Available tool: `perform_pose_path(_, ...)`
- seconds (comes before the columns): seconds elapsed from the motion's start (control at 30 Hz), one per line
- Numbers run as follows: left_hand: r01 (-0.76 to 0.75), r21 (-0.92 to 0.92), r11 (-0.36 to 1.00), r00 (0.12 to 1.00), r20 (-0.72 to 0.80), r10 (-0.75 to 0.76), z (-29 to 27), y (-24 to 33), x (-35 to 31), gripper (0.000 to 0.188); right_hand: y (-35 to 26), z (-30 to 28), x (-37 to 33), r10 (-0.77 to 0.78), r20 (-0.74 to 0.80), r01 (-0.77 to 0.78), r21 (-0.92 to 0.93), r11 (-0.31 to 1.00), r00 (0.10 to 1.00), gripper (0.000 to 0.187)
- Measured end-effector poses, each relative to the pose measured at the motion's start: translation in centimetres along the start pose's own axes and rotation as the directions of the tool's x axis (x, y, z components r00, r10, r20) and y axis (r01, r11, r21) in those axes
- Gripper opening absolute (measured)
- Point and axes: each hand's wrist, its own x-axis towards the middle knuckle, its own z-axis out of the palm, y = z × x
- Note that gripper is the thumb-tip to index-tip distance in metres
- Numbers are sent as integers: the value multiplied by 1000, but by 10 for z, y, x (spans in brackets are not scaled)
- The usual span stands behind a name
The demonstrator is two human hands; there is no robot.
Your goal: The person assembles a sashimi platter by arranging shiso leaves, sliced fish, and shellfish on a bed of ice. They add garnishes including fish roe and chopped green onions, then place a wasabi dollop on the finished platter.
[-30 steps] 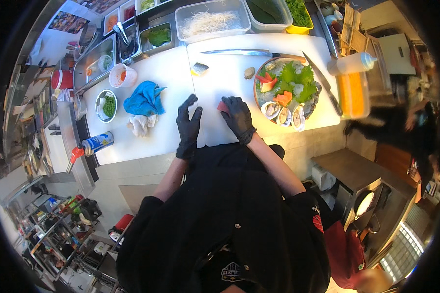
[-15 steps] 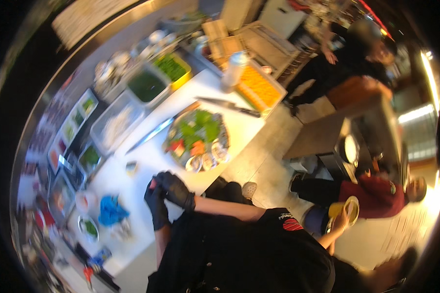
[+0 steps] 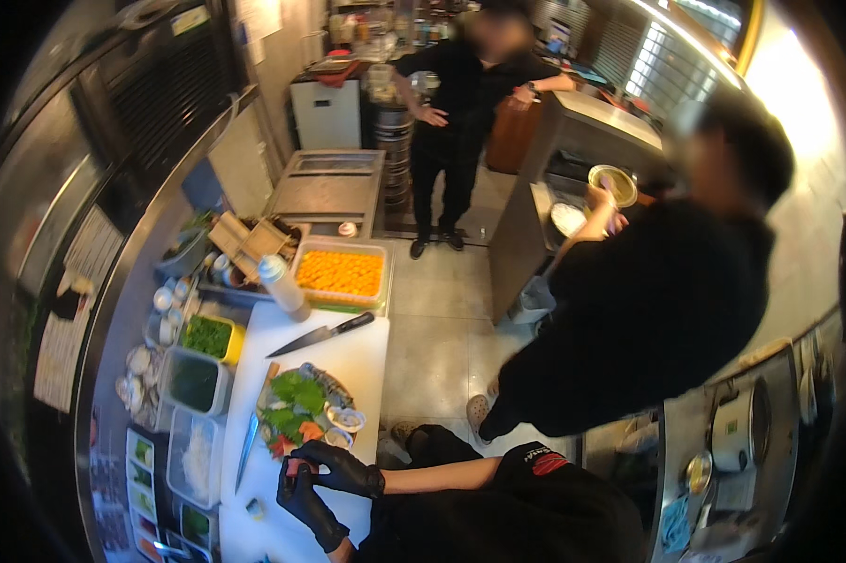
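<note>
Both my hands wear black gloves and meet over the near part of the white cutting board (image 3: pixel 357 375). My left hand (image 3: pixel 308 507) is closed around a small red-pink piece of fish (image 3: pixel 297 466). The fingers of my right hand (image 3: pixel 344 468) close on the same piece from the right, partly hiding it. Just beyond them lies a round platter (image 3: pixel 345 387) with green leaves (image 3: pixel 294 394), orange and red slices and opened shellfish (image 3: pixel 346 418). A slim knife (image 3: pixel 246 452) rests left of the platter. Behind it lies a broad knife with a dark handle (image 3: pixel 321 335).
Left of the board stand tubs of dark green food (image 3: pixel 194 380), white shreds (image 3: pixel 196 457) and chopped greens (image 3: pixel 207 335). A squeeze bottle (image 3: pixel 283 286) and an orange-filled tray (image 3: pixel 340 272) stand at the far end. One person (image 3: pixel 460 103) stands beyond; another (image 3: pixel 662 300), close right, holds a bowl (image 3: pixel 613 186).
The view has swung round, so the board now runs away from me and more of the room shows. My hands stay together on the piece, nearer the platter in the picture.
</note>
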Motion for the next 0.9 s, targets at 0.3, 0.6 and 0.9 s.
perform_pose_path(0.3, -65, -13, 998, 987, 146, 67, 51, -11, 31, 29, 17, -38, 5, 16, -236, -20, -17, 1000, 972, 44)
perform_pose_path(0.6, -149, 80, 986, 966, 226, 128, 81, -53, 81, 42, -5, -83, 28, 13, -243, 6, 74, 997, 970, 62)
perform_pose_path(0.9, -223, -99, 970, 973, 33, 227, 108, -21, 77, 29, 13, -82, 58, -67, -262, 63, -22, 998, 963, 41)
